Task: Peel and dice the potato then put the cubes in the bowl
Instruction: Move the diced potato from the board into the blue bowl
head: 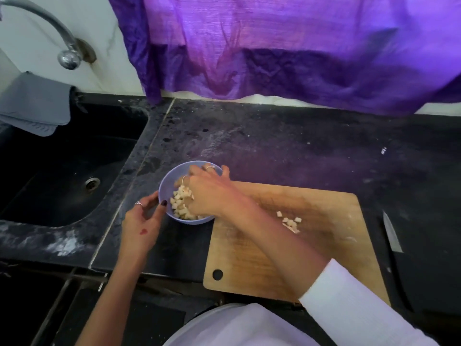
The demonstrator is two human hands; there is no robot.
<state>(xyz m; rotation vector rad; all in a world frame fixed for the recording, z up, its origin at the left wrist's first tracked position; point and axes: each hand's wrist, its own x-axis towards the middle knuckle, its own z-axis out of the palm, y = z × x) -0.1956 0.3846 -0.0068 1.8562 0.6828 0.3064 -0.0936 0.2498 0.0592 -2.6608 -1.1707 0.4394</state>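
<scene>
my right hand (209,193) drops light, slippery cubes (180,203) into the bowl (166,182), fingers loose; left hand (147,216) steadies its rim, thumb hooked.

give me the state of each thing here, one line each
bowl: upright, partly filled with potato cubes
left hand: holds the bowl's rim
right hand: over the bowl, dropping cubes
cubes on board: small pile left
cutting board: flat on counter
knife: lying beside board

White sleeve (349,303) on right arm, silver rings, dark nail polish (left thumb), left forearm bare
</scene>
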